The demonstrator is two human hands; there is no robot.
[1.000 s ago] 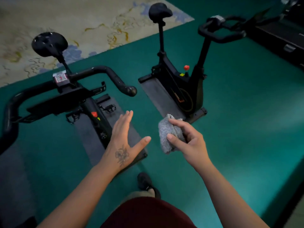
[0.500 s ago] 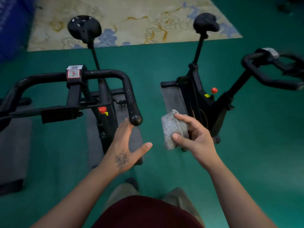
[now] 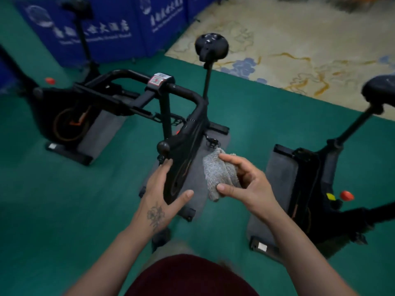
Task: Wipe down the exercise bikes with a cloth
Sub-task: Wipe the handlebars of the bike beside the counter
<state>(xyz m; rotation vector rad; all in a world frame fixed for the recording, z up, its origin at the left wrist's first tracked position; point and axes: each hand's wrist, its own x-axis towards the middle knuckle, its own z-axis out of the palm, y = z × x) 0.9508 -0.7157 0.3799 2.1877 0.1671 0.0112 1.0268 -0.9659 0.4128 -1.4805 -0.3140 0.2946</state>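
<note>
green floor underfoot, patterned cream carpet at the far right, blue printed panels standing at the far left. three black exercise bikes on grey mats: middle bike straight ahead, left bike beside it, right bike near the frame edge. on the middle bike, black handlebar curving down toward the viewer, round saddle on its post beyond, small red-and-white display at the bar's centre. dark red shirt at the bottom edge. left hand, tattooed on its back, spread flat with straight fingers, holding nothing, fingertips near the handlebar's ball end; contact impossible to tell. right hand curled round a bunched grey cloth, thumb and forefinger pinching it, just beside the middle bike's frame, apart from it.
</note>
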